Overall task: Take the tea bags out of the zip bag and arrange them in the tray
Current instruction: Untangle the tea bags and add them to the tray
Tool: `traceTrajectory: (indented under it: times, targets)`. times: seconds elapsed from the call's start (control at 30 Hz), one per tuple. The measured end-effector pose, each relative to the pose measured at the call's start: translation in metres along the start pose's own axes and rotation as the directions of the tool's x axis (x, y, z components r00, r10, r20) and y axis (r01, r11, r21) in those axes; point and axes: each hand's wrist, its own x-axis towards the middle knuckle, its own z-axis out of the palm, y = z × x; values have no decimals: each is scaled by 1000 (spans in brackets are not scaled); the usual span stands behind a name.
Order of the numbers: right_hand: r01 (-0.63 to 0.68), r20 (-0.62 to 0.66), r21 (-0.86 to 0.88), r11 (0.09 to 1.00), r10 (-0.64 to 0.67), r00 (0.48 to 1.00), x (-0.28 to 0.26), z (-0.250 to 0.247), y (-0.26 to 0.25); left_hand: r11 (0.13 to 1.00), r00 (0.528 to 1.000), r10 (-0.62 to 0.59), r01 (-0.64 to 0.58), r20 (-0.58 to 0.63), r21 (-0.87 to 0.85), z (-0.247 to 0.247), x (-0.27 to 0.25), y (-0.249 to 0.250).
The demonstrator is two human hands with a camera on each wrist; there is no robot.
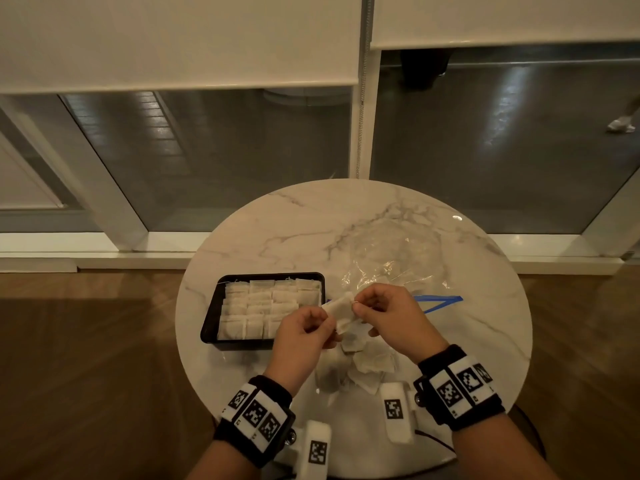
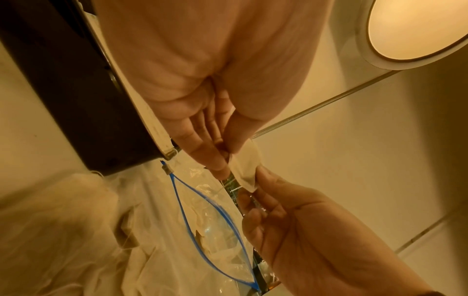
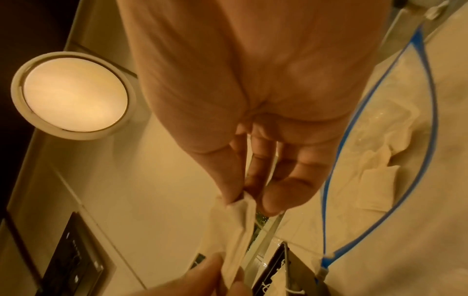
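Both hands hold one pale tea bag point(image 1: 341, 311) above the marble table point(image 1: 277, 230). My left hand point(image 1: 304, 327) pinches its lower left end, and my right hand point(image 1: 377, 306) pinches its upper right corner point(image 3: 239, 206). The same tea bag point(image 2: 247, 168) shows between the two hands in the left wrist view. A black tray point(image 1: 209, 317) at the left holds rows of several tea bags point(image 1: 263, 306). The clear zip bag point(image 1: 391, 258) with a blue zip strip point(image 1: 436, 301) lies open behind my right hand. Loose tea bags point(image 1: 363, 365) are heaped under the hands.
The round table's front edge is near my wrists. Wooden floor point(image 1: 86, 358) surrounds the table, and a glass wall with white blinds point(image 1: 173, 36) stands behind it. A round ceiling lamp point(image 3: 73, 94) shows in the wrist views.
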Motion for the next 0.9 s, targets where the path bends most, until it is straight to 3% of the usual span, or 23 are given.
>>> traceTrajectory:
  times: [0.1, 0.17, 0.2, 0.3, 0.37, 0.47, 0.67, 0.9]
  targets:
    - [59, -22, -105, 993, -61, 998, 12, 10, -8, 995, 998, 21, -15, -56, 98, -13, 9, -6]
    - [95, -19, -154, 984, -99, 995, 20, 16, -15, 951, 989, 96, -58, -113, 302, -27, 16, -13]
    - [108, -21, -172, 979, -113, 993, 26, 20, -17, 884, 981, 148, -74, -125, 462, -34, 18, -15]
    - [140, -24, -299, 944, -155, 988, 47, 31, -24, 470, 961, 269, -78, -58, 879, -51, 20, -20]
    - [158, 26, -428, 890, -163, 986, 63, 41, -28, 365, 959, 277, -48, -59, 930, -57, 22, -29]
    - [182, 138, -607, 774, -123, 983, 81, 57, -32, 384, 960, 277, -60, -52, 921, -58, 26, -39]
    - [230, 276, -842, 489, 23, 961, 101, 84, -27, 325, 960, 275, -44, -50, 945, -57, 30, -48]
    - [229, 270, -893, 388, 53, 961, 109, 94, -22, 299, 967, 251, -28, -50, 954, -58, 32, -54]
